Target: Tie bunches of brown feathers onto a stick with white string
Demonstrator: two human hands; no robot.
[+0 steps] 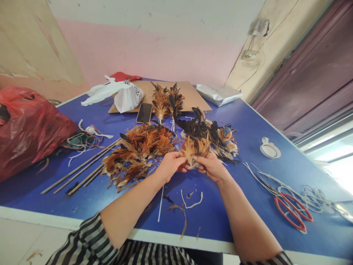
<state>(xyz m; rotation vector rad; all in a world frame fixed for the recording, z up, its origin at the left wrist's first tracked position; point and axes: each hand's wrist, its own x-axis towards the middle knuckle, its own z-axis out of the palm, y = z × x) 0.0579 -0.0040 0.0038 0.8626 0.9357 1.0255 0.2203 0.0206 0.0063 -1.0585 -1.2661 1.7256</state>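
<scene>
Head view: your left hand (173, 163) and right hand (211, 166) both pinch a small feather bunch (195, 147) above the blue table (209, 215). Two bundles (161, 101) partly on the cardboard (194, 99) look tied up; the brown pile (149, 141) and dark pile (193, 127) seem left, so you're maybe partway.

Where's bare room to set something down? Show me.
Bare blue tabletop lies between the black feather pile, silver plastic packet and white round ring; another patch separates the right forearm from the red-handled scissors. Left of the left hand, orange-brown feathers and thin wooden sticks crowd it.
</scene>
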